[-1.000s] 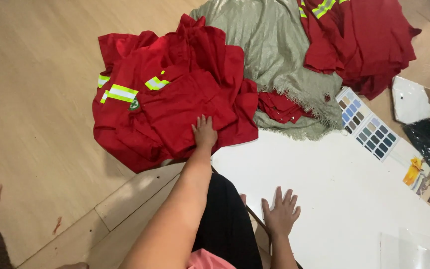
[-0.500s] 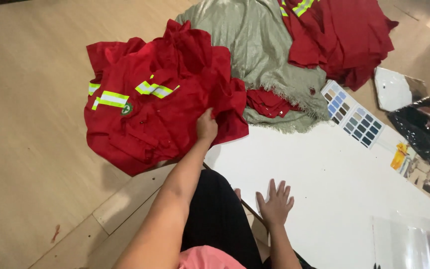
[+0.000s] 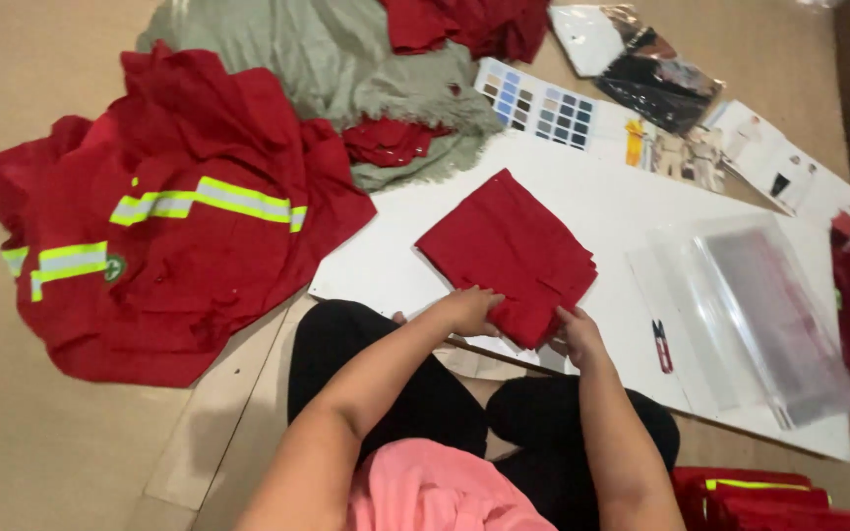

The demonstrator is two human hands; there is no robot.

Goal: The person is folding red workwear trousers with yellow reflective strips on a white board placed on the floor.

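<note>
I sit on the floor at the near edge of a white board that lies flat on it. A moment ago my left hand gripped the heap of red work clothes and my right hand lay flat on the bare board. Now both hands have come together on a folded red garment in the middle of the board. My left hand pinches its near left corner; my right hand clasps its near right corner. Both grips are closed on the cloth.

The red heap with reflective stripes lies released beyond the left edge. A clear plastic bag and small snips lie toward the right edge. So one piece looks folded, in my judgement.
</note>
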